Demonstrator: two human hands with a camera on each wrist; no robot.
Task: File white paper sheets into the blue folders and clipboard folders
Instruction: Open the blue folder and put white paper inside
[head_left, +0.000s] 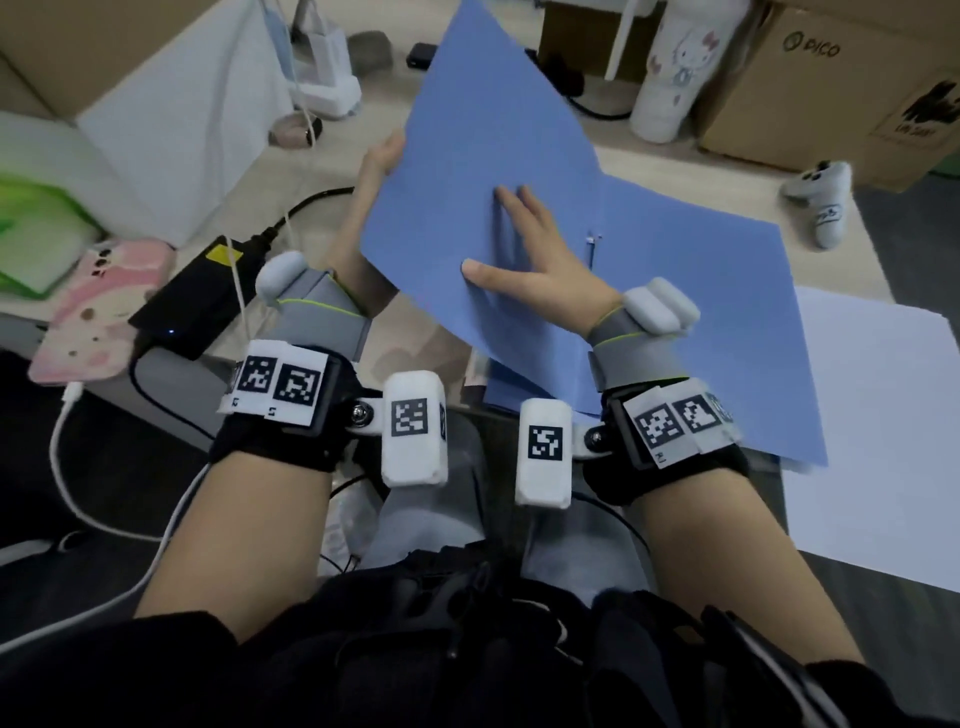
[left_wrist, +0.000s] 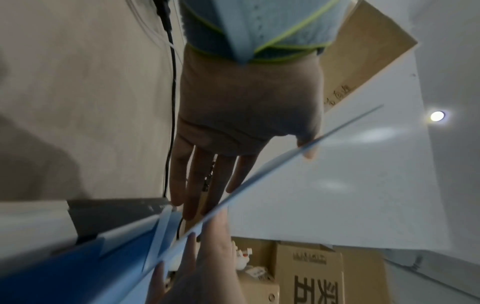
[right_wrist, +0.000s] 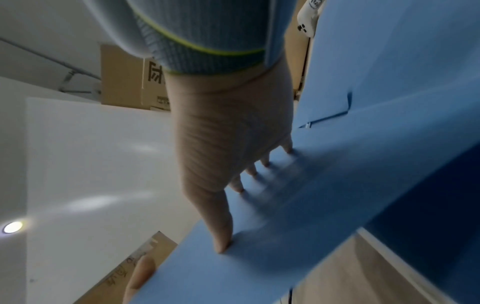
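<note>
two bare hands work one blue folder (head_left: 519, 135) over the near edge of a pale wooden table (head_left: 332, 171). the folder lies open: its right half rests flat on the table, reaching toward the near right, while its left half is lifted and tilted up toward the far side. the left hand (head_left: 382, 156) holds the left edge of that raised cover; in the left wrist view the thumb shows on one side of the sheet's edge and the straight fingers (left_wrist: 197, 181) lie along the other side, so the cover is lightly pinched between them. the right hand (head_left: 540, 260) lies flat on the upper face of the raised cover, fingers spread and straight, thumb out to the left, pressing rather than gripping; the right wrist view shows the fingertips (right_wrist: 223, 246) touching the blue surface. a small fastener (head_left: 592, 244) sits near the fold, just right of the right hand.

a white paper sheet (head_left: 872, 426) lies flat on the table at the near right, beside the folder and partly under its right edge. more blue sheets (head_left: 514, 395) show under the near edge of the folder.

on the left stand a black power adapter (head_left: 202, 296) with its cable, a pink phone (head_left: 98, 306) and a green object (head_left: 36, 234). far right are cardboard boxes (head_left: 831, 83), a white cartoon tumbler (head_left: 675, 73) and a white controller (head_left: 826, 202).
</note>
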